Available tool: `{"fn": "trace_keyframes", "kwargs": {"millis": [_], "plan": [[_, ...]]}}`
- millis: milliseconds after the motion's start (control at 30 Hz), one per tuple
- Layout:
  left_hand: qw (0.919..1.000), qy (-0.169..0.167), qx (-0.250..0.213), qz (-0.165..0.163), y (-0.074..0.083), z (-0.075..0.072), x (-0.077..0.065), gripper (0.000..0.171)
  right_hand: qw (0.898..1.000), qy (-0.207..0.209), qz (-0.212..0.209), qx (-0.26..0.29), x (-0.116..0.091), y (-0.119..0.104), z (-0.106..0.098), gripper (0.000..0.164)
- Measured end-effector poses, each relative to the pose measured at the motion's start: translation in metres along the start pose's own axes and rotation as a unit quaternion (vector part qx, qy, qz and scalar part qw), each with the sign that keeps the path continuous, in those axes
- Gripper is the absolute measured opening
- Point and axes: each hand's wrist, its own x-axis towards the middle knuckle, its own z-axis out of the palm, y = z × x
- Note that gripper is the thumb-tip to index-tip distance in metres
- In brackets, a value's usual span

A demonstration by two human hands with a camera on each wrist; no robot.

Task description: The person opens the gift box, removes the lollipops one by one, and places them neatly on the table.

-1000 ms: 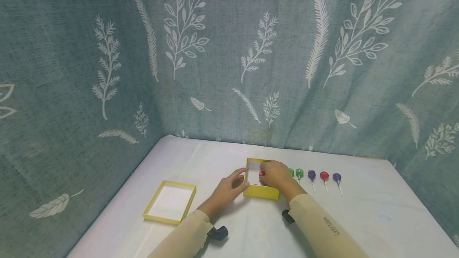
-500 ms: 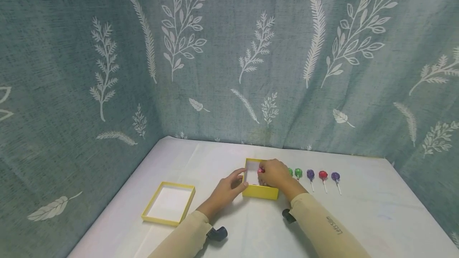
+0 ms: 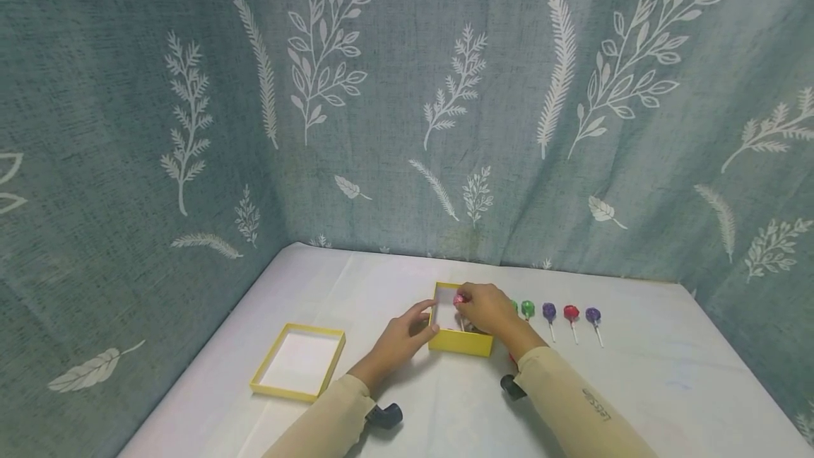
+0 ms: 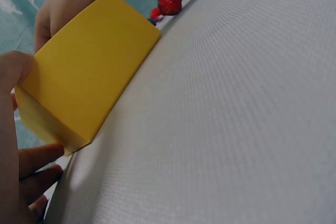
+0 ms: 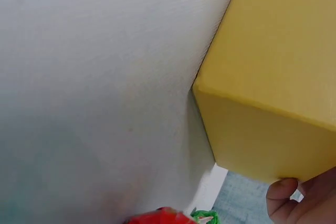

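Pink lollipop (image 3: 459, 300) in right hand (image 3: 486, 307) at mouth of yellow box (image 3: 459, 343) (left hand (image 3: 402, 334) wide against it)

A blue-green curtain (image 3: 394, 97) — printed with white leaves and sprigs — hangs behind and along the left of a white tabletop (image 3: 674, 387).

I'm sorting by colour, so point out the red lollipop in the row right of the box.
It's the red lollipop second from the row's right end, between two purple lollipops; the others visible there are green lollipops.
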Motion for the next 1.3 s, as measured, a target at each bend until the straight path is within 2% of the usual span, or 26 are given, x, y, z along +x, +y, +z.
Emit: {"fn": "trace_keyframes", "kwargs": {"millis": [433,533,733,1300], "plan": [[1.0000,0.001,0.008,-0.003,-0.002,0.002,0.000,0.053,0.999,0.017,-0.005,0.027,-0.007,0.003,-0.005,0.028],[1.0000,0.002,0.007,0.000,-0.003,0.002,0.001,0.053,0.998,0.032,-0.003,0.053,-0.008,0.005,-0.009,0.028],[0.9999,-0.001,0.012,-0.007,-0.001,0.001,0.001,0.055,0.993,0.036,0.013,0.111,-0.011,0.010,-0.022,0.033],[1.0000,0.004,0.006,0.005,0.001,-0.001,0.000,0.053,0.991,0.027,0.057,0.120,-0.039,0.036,-0.049,0.037]]}}
